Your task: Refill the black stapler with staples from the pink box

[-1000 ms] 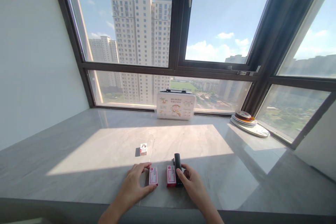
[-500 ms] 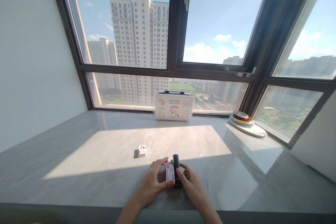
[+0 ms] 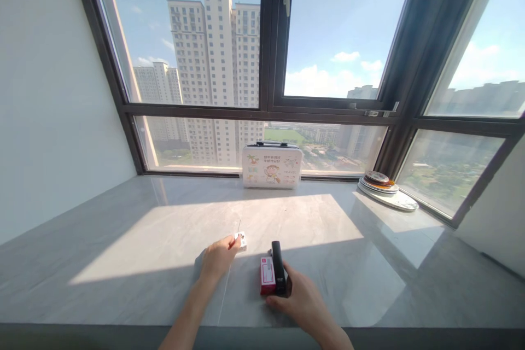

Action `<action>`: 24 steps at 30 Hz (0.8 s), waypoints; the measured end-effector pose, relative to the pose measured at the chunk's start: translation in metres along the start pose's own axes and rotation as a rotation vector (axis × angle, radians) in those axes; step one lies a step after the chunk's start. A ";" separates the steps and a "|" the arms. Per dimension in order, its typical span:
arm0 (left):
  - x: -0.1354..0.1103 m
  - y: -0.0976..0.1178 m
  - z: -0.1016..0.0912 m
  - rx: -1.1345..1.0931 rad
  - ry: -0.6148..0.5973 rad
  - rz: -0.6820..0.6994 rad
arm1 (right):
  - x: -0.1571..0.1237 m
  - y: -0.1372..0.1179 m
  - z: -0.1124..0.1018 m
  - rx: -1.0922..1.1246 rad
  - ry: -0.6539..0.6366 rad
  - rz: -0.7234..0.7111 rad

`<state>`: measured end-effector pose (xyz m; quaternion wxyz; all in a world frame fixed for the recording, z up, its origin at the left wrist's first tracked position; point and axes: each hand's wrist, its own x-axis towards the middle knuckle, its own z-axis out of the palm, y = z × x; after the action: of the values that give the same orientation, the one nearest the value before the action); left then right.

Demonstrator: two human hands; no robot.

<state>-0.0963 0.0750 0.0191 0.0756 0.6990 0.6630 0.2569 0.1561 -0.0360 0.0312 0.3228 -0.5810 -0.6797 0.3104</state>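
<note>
My left hand [image 3: 221, 256] is closed on a small white box [image 3: 243, 241] with a dark picture on it, partly hidden by the fingers. To the right, a black stapler [image 3: 278, 268] lies lengthwise on the counter, pressed against a pink-and-white box [image 3: 267, 275] on its left. My right hand [image 3: 299, 292] curls around the near right side of the stapler, fingers along its flank. The thumb reaches past the near end of the pink-and-white box. Some of the right fingers are hidden.
A white case [image 3: 272, 167] with cartoon prints and a black handle stands against the window. Several stacked plates [image 3: 379, 188] sit in the far right corner. The grey marble-look counter [image 3: 164, 295] ends at a front edge close to me.
My left hand has left the pink-and-white box, reached forward and left, and gripped the small white box, which has moved right. My right hand has shifted slightly toward me at the stapler.
</note>
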 end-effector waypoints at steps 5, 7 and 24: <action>-0.018 0.040 0.015 -0.045 -0.090 0.141 | 0.006 -0.005 0.000 -0.030 0.002 -0.035; -0.021 0.047 0.014 -0.066 -0.150 0.187 | 0.009 -0.002 0.001 -0.038 -0.002 -0.045; 0.006 0.190 0.072 -0.027 -0.419 0.397 | 0.004 0.080 -0.118 0.129 0.011 0.093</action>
<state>0.1056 0.0768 0.0441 0.1683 0.8520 0.4796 0.1254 0.2974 -0.0161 0.0381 0.3485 -0.5917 -0.6286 0.3651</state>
